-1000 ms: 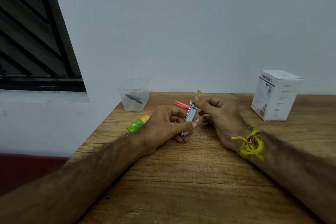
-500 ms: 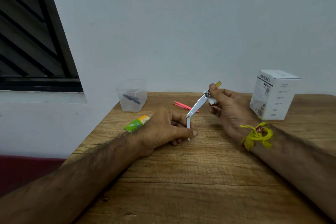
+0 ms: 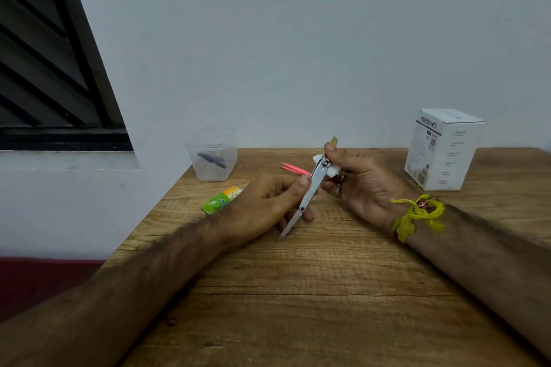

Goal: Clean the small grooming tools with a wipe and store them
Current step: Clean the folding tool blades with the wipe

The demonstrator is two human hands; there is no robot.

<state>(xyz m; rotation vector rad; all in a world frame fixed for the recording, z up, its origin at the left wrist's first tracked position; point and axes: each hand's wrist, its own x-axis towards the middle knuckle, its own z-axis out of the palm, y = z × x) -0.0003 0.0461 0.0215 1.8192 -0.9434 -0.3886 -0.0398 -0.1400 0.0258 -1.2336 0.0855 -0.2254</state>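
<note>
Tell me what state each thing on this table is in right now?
Nail clipper: unfolded, held by both hands.
Wipe: bunched in right hand against clipper.
Left hand: grips clipper.
Clear container: upright, dark tool inside.
Pink tweezers: lying flat.
Sachet: lying flat.
White box: upright, closed.

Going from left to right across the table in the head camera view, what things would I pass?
Clear plastic container → green sachet → left hand → metal nail clipper → right hand holding a white wipe → yellow wrist thread → white box.
</note>
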